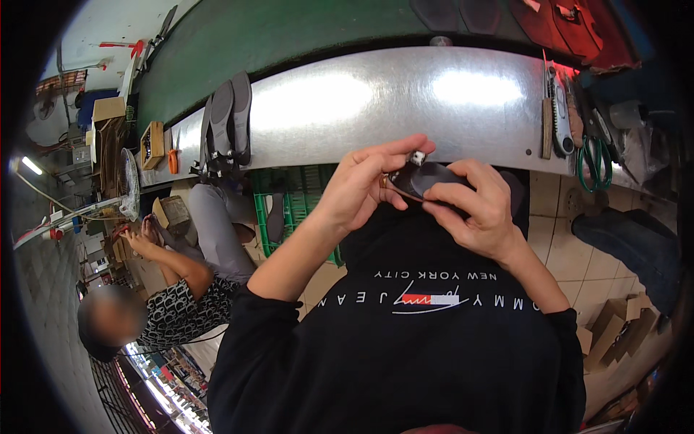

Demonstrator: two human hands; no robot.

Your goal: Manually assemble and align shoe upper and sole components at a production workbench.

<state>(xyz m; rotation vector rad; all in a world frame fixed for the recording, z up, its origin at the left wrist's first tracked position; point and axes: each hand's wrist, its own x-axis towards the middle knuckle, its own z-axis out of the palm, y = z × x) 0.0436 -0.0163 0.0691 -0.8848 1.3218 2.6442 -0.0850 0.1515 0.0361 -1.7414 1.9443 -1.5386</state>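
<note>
A dark sandal is held in front of my chest, just off the near edge of the metal table. My left hand grips its left end, with fingers around the strap. A small shiny piece, perhaps a buckle or ornament, shows by those fingertips. On the other side, my right hand pinches the edge of the sole between thumb and fingers. The underside of the sandal is hidden. Several similar dark sandals stand together on the table to the left.
The metal table borders a green belt surface. At right lie a utility knife and green-handled scissors. A wooden box stands at left. Below is a green crate; a co-worker sits at left.
</note>
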